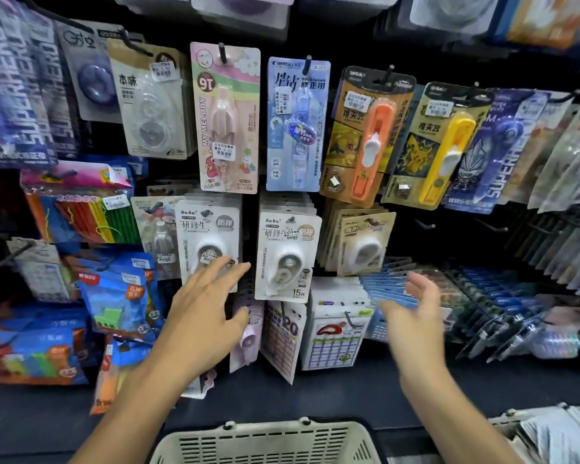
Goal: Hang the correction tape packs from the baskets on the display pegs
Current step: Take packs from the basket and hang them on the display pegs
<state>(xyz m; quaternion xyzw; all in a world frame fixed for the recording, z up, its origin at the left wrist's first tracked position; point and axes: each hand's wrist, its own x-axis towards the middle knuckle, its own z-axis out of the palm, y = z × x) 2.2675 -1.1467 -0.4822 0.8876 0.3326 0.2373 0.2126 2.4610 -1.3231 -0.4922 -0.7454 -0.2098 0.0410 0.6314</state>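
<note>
Display wall [416, 249], black, hung with carded stationery on pegs; 2 bare hands raised before its middle row, neither holding a pack.

Risk, as judged from this view: the row of white correction tape packs sits crowded, stack against stack. The left white stack [211, 239] and the right white stack [287, 256] hang just beside each other, with a tan stack [362, 242] just beside the right one. A hand sweeping through could knock a front card off its peg or swing it into its neighbour. A new card threaded blind could miss the hole and drop toward the wall's lower edge, where looser cards [335, 333] already lean.

Basket [265, 443], pale slotted plastic, at the bottom edge of the view below the hands; its contents are hidden. A second heap of packs [556, 430] shows at the lower right corner, its container unclear.

Left hand [205, 316]: fingers spread and straight, tips over the lower edge of the left white stack; contact cannot be told.

Right hand [412, 316]: blurred, palm turned inward, fingers loosely extended, empty, near the blue cards [387, 289].
</note>
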